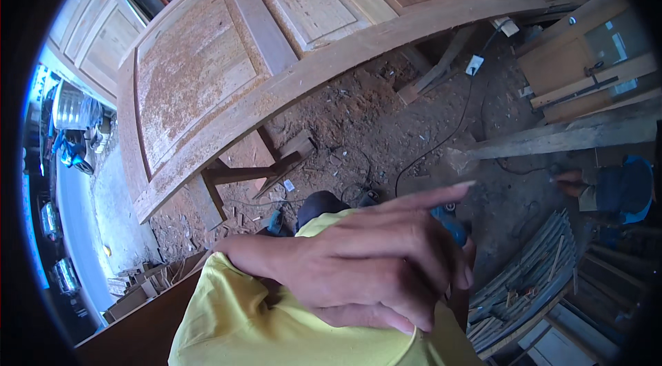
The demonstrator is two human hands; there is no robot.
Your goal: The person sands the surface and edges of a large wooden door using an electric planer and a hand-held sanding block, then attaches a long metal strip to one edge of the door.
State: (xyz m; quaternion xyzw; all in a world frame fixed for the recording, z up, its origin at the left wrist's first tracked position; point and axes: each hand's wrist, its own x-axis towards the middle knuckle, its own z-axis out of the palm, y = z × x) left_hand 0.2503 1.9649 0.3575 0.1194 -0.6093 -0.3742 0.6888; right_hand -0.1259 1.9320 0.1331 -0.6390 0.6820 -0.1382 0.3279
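Sawdust covers the workshop floor (386, 124), where a black cable (441, 142) trails between offcuts. Above it, a panelled wooden door (227, 69) lies flat on trestles, dusted with shavings. One hand (365, 262), close to the camera, lies over a yellow sleeve (241, 318); its fingers (414, 204) are loosely spread, closing on nothing. Which hand it is cannot be told, and no second hand shows. Just behind the fingertips, a blue object (452, 224) is partly hidden. At lower right, thin slats (531, 276) are stacked; at right, another person (617, 190) in blue sits beside a plank (565, 138).
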